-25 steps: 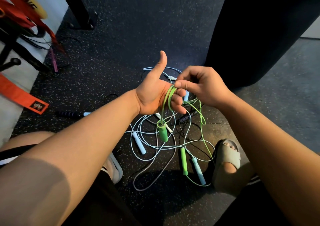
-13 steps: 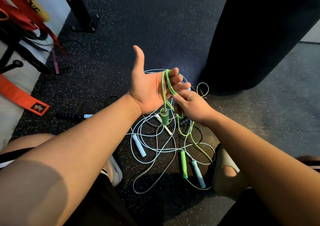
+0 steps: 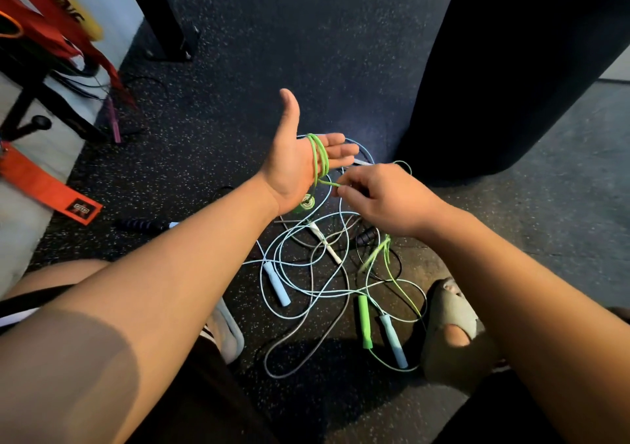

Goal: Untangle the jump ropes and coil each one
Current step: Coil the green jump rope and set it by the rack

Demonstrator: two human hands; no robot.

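Trouble likeliest from the green rope point(image 3: 321, 157): a few turns wound round the left hand point(image 3: 296, 171), fingers straight and together, thumb up, nothing clamping the turns. Easily shed over the fingertips on a slack or sideways pull. Right hand point(image 3: 385, 201) just beside, thumb and forefinger pinched on the free length. From there, down among the pile of ropes point(image 3: 306, 266) on the floor point(image 3: 272, 51), pale blue, grey and black; apt to snag, tighten a knot, or drag the second green handle point(image 3: 364, 321) along. First green handle point(image 3: 306, 202) dangling under the left palm, prone to swing. Open room ahead and to the left; hemmed on the right by a black punching bag point(image 3: 511, 68), nearer in by a sandal point(image 3: 453, 321).
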